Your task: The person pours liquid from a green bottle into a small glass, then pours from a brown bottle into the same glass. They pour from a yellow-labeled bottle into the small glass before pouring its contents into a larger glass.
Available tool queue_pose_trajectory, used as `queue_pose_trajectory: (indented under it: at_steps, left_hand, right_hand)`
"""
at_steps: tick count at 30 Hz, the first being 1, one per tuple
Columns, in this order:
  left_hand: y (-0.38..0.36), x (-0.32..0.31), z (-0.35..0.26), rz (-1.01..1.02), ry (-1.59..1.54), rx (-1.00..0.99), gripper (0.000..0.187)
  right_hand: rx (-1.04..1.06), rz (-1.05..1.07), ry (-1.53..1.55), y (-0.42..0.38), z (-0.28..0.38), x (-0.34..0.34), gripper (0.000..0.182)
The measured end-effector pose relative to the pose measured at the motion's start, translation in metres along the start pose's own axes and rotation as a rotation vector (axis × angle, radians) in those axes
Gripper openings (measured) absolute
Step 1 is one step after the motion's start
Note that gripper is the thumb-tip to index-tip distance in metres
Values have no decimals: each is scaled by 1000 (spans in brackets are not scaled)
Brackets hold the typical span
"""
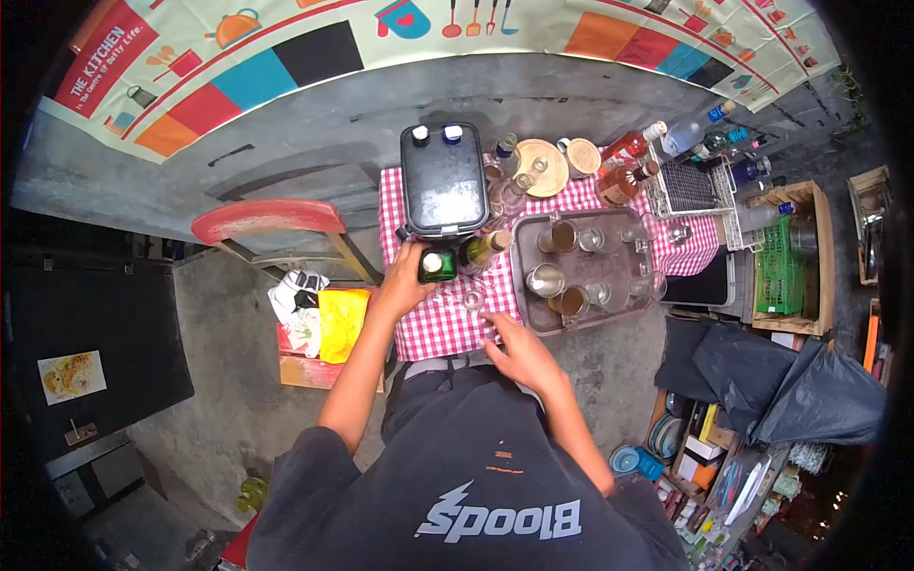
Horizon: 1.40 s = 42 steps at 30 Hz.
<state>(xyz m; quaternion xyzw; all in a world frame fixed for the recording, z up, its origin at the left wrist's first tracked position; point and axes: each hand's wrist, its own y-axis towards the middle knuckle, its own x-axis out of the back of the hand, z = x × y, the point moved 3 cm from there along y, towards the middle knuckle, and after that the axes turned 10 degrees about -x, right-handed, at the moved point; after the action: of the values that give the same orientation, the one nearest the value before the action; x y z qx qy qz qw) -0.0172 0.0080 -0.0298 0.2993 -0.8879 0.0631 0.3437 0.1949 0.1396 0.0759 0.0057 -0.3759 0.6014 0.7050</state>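
My left hand (pixel 405 279) is wrapped around the side of a green glass bottle (pixel 444 271) with a white cap, seen from above near the table's left side. A small clear glass (pixel 473 300) stands on the red-checked tablecloth (pixel 433 328) just right of that bottle. My right hand (pixel 526 355) holds nothing at the table's front edge, fingers apart and pointing toward the small glass. Beside the green bottle is a dark bottle with a cork-coloured top (pixel 497 243). Behind them lies a black lidded container (pixel 446 181) with two bottle caps showing at its far end.
A brown tray (pixel 538 322) right of my hands carries several glasses and metal cups. Several bottles (pixel 628 181) and a wire basket (pixel 693 190) stand at the back right. A chair (pixel 271 221) with a yellow bag (pixel 343 325) is at the left.
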Motion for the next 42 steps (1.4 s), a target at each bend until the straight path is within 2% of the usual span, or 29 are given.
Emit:
queue_pose_trajectory:
  at_steps: [3,6,7,9,13,15,19,31,34,37,38,42]
  left_hand:
    - [-5,-5,3,-9,-19,-11,72]
    - [-16,-6,-3,-54,-41,-68,73]
    - [-18,-6,-5,-68,-25,-92,73]
    - [-26,-8,-10,-78,-30,-80,71]
    - [-35,-16,-11,-160,-5,-81,68]
    - [-37,-16,-7,-129,-17,-93,64]
    - [-34,-15,-6,-151,-32,-124,63]
    - [-22,-13,6,-90,-53,-78,69]
    - [-18,-11,6,-73,-50,-54,78]
    - [-17,-7,4,-118,32,-24,85]
    - [-18,-4,4,-70,-18,21,90]
    - [-31,7,0,-106,-13,15,84]
  right_hand:
    - [110,-45,39,21,15,-6,55]
    - [210,-122,-91,50,25,-15,69]
    - [149,-79,-92,59,32,-15,74]
    - [272,-188,-143,74,42,-17,74]
    - [343,-157,-264,98,39,-31,61]
    - [420,-161,-308,104,37,-37,53]
    - [517,-228,-279,109,36,-36,45]
    - [555,-270,-208,73,95,3,42]
    - [540,-264,-172,51,104,17,41]
    - [503,-315,-119,36,95,18,45]
    - [483,-335,-104,33,89,16,46]
    - [346,-333,-34,27,58,-2,49]
